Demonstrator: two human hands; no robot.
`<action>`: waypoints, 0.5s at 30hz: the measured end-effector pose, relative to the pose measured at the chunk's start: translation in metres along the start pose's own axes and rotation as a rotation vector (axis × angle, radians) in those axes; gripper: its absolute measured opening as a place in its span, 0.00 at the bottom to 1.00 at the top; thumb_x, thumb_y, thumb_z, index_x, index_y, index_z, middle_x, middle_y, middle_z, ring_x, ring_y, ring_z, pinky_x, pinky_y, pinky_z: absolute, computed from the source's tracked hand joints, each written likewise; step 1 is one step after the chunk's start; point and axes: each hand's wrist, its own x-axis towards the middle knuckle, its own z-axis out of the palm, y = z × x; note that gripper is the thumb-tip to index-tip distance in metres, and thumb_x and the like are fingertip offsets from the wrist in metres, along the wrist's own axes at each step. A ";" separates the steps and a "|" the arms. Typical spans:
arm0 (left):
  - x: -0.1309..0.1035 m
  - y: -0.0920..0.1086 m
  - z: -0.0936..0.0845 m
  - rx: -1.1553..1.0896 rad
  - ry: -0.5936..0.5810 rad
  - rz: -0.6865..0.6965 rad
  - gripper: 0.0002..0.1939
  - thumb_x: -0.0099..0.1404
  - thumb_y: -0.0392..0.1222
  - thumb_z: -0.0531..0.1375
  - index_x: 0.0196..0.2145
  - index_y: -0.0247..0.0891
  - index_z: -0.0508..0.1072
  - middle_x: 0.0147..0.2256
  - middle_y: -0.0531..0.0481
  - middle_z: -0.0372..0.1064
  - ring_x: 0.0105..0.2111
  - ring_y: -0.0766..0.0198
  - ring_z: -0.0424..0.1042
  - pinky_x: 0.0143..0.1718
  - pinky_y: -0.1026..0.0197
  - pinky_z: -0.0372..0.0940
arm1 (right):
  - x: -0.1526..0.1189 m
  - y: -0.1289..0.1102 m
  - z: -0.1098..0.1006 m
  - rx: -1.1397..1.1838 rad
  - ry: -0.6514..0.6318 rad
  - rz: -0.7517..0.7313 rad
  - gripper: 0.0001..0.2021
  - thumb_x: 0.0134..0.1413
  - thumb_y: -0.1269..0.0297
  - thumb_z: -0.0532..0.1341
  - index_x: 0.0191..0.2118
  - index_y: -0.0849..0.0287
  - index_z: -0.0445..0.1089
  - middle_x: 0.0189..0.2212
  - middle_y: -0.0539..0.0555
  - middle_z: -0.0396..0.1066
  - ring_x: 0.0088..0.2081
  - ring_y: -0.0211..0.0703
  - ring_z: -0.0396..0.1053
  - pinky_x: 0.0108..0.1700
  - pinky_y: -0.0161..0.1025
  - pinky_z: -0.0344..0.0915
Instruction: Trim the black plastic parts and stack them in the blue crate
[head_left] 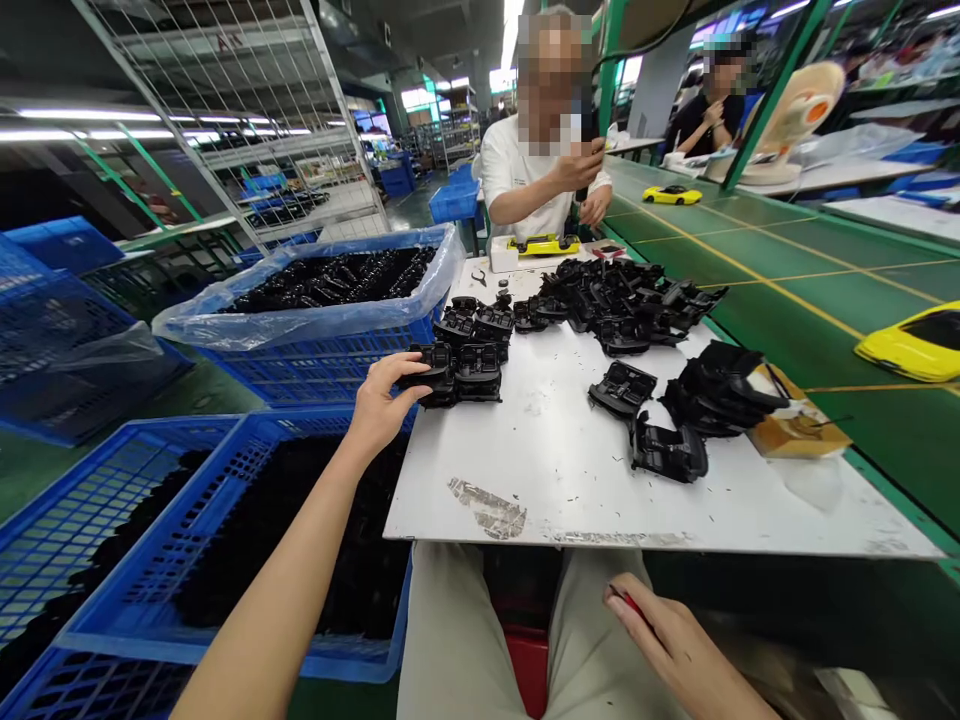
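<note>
My left hand (380, 402) reaches to the left edge of the white table (555, 470) and grips a black plastic part (429, 377) at the end of a stacked row of like parts (476, 345). My right hand (660, 630) rests low on my lap below the table's front edge, fingers curled around a small red object (632, 601). Loose black parts (622, 388) lie in the table's middle, and a heap of them (626, 295) sits at the far end.
Blue crates (225, 520) of black parts stand to my left; another, lined with plastic film (315, 320), is behind. A green conveyor (810, 290) with yellow toy car bodies (919, 343) runs on the right. A person in white (540, 180) sits across the table.
</note>
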 end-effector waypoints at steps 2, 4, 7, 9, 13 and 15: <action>0.002 -0.016 0.013 -0.023 0.064 0.010 0.09 0.62 0.43 0.63 0.41 0.41 0.76 0.49 0.47 0.74 0.53 0.53 0.70 0.57 0.46 0.63 | 0.000 0.002 0.002 0.011 0.009 0.014 0.16 0.69 0.50 0.45 0.37 0.51 0.62 0.26 0.46 0.64 0.28 0.38 0.65 0.33 0.33 0.61; 0.003 -0.028 0.024 -0.008 0.084 0.037 0.09 0.63 0.42 0.62 0.41 0.41 0.75 0.48 0.46 0.75 0.53 0.53 0.71 0.57 0.46 0.64 | 0.000 0.004 0.004 0.018 0.022 0.028 0.16 0.69 0.50 0.45 0.36 0.51 0.62 0.26 0.45 0.63 0.27 0.38 0.64 0.33 0.34 0.60; 0.001 -0.040 0.035 0.049 0.060 0.101 0.08 0.64 0.41 0.61 0.41 0.41 0.75 0.49 0.45 0.75 0.54 0.52 0.70 0.58 0.45 0.64 | 0.001 0.007 0.008 0.038 0.055 0.043 0.17 0.69 0.49 0.45 0.36 0.51 0.62 0.26 0.46 0.64 0.27 0.38 0.64 0.32 0.35 0.59; -0.001 -0.045 0.039 0.086 0.038 0.145 0.07 0.66 0.41 0.61 0.42 0.41 0.75 0.49 0.45 0.75 0.55 0.52 0.69 0.58 0.44 0.64 | 0.003 0.009 0.011 0.039 0.063 0.056 0.17 0.68 0.48 0.45 0.36 0.51 0.62 0.25 0.46 0.63 0.26 0.39 0.63 0.32 0.35 0.58; -0.003 -0.050 0.042 0.152 0.011 0.194 0.08 0.67 0.41 0.60 0.43 0.42 0.75 0.51 0.44 0.74 0.57 0.51 0.67 0.59 0.42 0.63 | 0.004 0.009 0.014 0.019 0.049 0.094 0.18 0.68 0.47 0.44 0.36 0.51 0.63 0.24 0.46 0.61 0.26 0.39 0.62 0.31 0.35 0.58; -0.004 -0.050 0.042 0.180 0.003 0.198 0.10 0.67 0.41 0.60 0.45 0.42 0.74 0.52 0.44 0.73 0.58 0.51 0.67 0.59 0.42 0.62 | 0.004 0.007 0.015 0.022 0.074 0.092 0.18 0.68 0.46 0.45 0.36 0.51 0.64 0.25 0.46 0.63 0.26 0.39 0.64 0.31 0.35 0.59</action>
